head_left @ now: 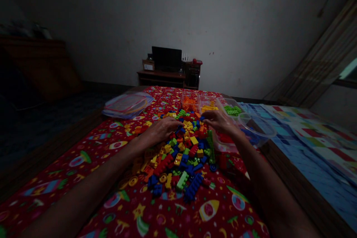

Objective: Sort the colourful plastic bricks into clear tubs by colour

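A heap of toy building bricks (pixel 178 156) in red, yellow, blue, green and orange lies loose on the red patterned cloth (pixel 117 178). My left hand (pixel 164 128) reaches into the far left part of the heap, fingers curled together over some blue bricks; what its fingertips hold, if anything, is hard to make out. At the far right of the heap, my right hand (pixel 219 121) has its thumb and forefinger closed on a small blue brick (pixel 202 118). A long green piece (pixel 211 147) and a blue wheel-like piece (pixel 213 167) lie nearer to me.
Clear plastic boxes beyond and beside my right hand hold sorted pieces: orange (pixel 189 104), yellow (pixel 209 107), green (pixel 232 110), plus red and blue. A round-rimmed tub (pixel 269 132) stands at the right. Stacked clear lids (pixel 128 105) lie far left. A desk with a monitor (pixel 166 58) stands behind.
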Demonstrator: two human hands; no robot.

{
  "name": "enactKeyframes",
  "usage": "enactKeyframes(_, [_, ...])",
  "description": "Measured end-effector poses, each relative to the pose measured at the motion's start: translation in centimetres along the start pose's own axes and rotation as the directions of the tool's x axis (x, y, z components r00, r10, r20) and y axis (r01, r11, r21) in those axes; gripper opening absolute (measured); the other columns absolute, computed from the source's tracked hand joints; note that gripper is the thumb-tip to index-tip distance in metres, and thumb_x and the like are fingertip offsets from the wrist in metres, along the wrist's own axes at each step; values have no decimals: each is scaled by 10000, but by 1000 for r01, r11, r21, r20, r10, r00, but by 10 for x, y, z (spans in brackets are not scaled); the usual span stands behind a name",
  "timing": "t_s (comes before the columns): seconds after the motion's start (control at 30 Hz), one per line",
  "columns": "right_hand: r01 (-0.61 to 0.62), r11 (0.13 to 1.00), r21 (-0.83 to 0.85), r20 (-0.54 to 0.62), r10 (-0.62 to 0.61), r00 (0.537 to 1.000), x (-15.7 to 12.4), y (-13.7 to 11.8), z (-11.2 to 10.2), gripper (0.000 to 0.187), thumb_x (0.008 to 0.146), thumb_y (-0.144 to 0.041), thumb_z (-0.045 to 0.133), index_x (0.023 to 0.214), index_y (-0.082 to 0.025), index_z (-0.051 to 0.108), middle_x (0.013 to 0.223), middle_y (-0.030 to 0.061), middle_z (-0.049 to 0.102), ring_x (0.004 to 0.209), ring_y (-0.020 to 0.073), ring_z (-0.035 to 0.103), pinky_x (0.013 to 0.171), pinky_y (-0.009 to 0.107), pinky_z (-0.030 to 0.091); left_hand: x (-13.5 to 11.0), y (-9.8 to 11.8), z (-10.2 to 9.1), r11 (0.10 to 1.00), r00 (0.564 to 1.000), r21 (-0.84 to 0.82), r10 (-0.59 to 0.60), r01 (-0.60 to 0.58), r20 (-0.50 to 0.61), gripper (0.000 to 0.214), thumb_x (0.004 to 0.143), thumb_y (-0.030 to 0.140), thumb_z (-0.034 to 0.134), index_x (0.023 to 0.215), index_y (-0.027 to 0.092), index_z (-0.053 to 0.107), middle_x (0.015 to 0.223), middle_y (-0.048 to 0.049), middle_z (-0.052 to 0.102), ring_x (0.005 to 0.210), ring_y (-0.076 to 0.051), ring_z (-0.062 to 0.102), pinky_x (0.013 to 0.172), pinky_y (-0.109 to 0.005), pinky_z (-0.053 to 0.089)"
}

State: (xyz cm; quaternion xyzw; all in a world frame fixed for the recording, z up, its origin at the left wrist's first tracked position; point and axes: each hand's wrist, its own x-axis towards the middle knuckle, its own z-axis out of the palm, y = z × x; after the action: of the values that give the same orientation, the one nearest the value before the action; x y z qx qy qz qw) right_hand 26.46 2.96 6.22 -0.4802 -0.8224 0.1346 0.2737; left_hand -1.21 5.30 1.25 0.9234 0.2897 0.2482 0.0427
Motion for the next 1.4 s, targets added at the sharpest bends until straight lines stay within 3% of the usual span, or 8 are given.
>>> enactKeyframes(0.2, [-414, 832, -370, -485, 207, 850, -20, 25, -56, 261, 798, -190, 516, 994, -162, 685, 912, 113, 704, 823, 211, 636, 698, 296, 439, 6, 14, -7, 996, 997, -72, -54, 50, -61, 252, 896, 213, 470, 1029, 190, 682, 1039, -80, 680, 972, -191, 620, 871, -328, 488])
enactKeyframes(0.43, [-726, 554, -406, -594, 444, 671, -59, 58, -98, 302, 799, -182, 493, 1007, -93, 693, 1006, 212, 666, 958, 307, 610, 750, 371, 432, 6, 22, -2, 992, 998, -109, 54, -56, -19, 237, 876, 293, 563, 1074, 200, 653, 1117, -90, 655, 1080, -197, 581, 940, -364, 467])
enactKeyframes(0.67, [-484, 724, -492, -512, 209, 833, -31, 24, -70, 317, 859, -202, 427, 1038, -142, 682, 927, 152, 688, 826, 234, 606, 729, 329, 420, 7, 19, -2, 997, 997, -39, -74, 73, -25, 156, 840, 210, 561, 937, 193, 681, 1024, -74, 663, 993, -198, 604, 887, -340, 486])
enactKeyframes(0.83, [-58, 866, -496, -74, 25, 997, -11, -23, -10, 282, 861, -158, 410, 864, -179, 690, 748, 77, 663, 627, 140, 532, 573, 250, 340, 8, 23, -9, 985, 985, -41, -167, 165, -38, 206, 838, 239, 532, 958, 192, 692, 997, -62, 686, 959, -201, 618, 871, -334, 491])
enactKeyframes(0.97, [66, 875, -480, 234, 55, 971, -12, -43, 12, 237, 815, -134, 471, 668, -159, 655, 635, 56, 610, 500, 98, 431, 501, 255, 254, 6, 15, -9, 970, 968, 21, -242, 244, -69, 227, 829, 267, 523, 963, 200, 693, 976, -54, 698, 942, -211, 625, 882, -347, 489])
enactKeyframes(1.1, [119, 895, -430, 408, 75, 910, -16, -47, 13, 132, 797, -212, 568, 764, -185, 693, 721, 49, 653, 572, 119, 519, 511, 241, 273, 4, 10, -10, 948, 951, 97, -293, 302, -99, 247, 818, 244, 510, 976, 174, 687, 998, -80, 690, 951, -236, 625, 884, -372, 493])
enactKeyframes(1.27, [150, 896, -418, 365, 15, 931, -18, -41, 25, 263, 814, -278, 590, 1062, -230, 661, 931, 68, 681, 839, 188, 606, 610, 240, 344, 6, 17, -11, 991, 983, 41, -119, 126, -138, 367, 814, 111, 432, 1114, 177, 634, 1123, -90, 645, 1063, -214, 585, 928, -364, 475])
enactKeyframes(1.4, [144, 893, -427, 293, -14, 956, -18, -36, 32, 259, 862, -270, 529, 1077, -190, 650, 912, 89, 669, 819, 179, 591, 635, 250, 343, 10, 29, -8, 997, 997, -1, 74, -74, 1, 252, 847, 146, 480, 1031, 174, 650, 1059, -93, 653, 1024, -200, 587, 899, -329, 473])
